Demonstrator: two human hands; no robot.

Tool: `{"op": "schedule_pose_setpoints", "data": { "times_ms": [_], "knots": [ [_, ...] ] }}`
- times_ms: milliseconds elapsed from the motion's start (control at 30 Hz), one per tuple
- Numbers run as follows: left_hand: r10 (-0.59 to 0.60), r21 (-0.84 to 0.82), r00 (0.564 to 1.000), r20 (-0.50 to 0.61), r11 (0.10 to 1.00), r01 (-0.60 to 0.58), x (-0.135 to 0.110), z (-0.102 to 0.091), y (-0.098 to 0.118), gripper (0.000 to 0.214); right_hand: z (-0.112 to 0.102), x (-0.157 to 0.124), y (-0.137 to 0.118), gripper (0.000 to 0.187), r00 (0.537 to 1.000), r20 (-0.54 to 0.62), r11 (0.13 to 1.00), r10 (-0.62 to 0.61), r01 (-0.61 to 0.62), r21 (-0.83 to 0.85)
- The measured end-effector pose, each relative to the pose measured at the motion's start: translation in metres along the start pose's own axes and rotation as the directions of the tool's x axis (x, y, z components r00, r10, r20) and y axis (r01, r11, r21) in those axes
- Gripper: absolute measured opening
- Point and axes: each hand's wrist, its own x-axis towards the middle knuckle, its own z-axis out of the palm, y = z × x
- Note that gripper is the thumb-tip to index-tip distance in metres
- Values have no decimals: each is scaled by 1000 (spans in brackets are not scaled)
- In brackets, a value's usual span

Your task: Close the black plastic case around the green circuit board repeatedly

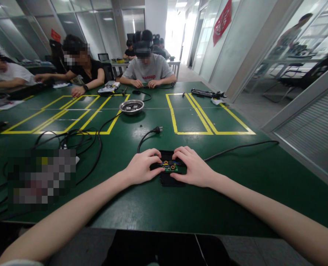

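Observation:
Between my two hands is a small green circuit board (pixel 168 169) with copper-coloured ring coils and blue and yellow wires. A black plastic housing (pixel 171 180) lies around and under it on the green table. My left hand (pixel 144 167) pinches the board's left end with thumb and forefinger. At the right end, my right hand (pixel 194 168) curls its fingers and thumb round the board; its exact contact is partly hidden. Above my left hand, a black cord ends in a power plug (pixel 157 129). Another black cable (pixel 241 148) runs off to the right.
A metal bowl (pixel 131 107) holding small metal parts stands farther up the table (pixel 119 207). Tangled black cables (pixel 69 138) and a pixelated object (pixel 43 177) lie left. Tools (pixel 208 93) rest at the far right. A person (pixel 149 68) sits opposite; others sit left.

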Motion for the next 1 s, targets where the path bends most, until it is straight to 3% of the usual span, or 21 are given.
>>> {"op": "schedule_pose_setpoints", "data": {
  "times_ms": [400, 700, 1000],
  "knots": [
    [6, -36, 1000, -8, 999, -6, 0, 1, -3, 11, 0, -1, 6, 39, 1000, 0, 1000, -6, 6, 20],
    [15, -40, 999, -39, 999, -17, 0, 3, -3, 13, 2, -2, 11, 43, 998, -64, 997, -21, 25, 75],
    [-13, -18, 999, -50, 1000, 12, 2, 7, -3, 10, 3, -3, 8, 43, 993, -101, 998, -60, 62, 15]
  ]
}}
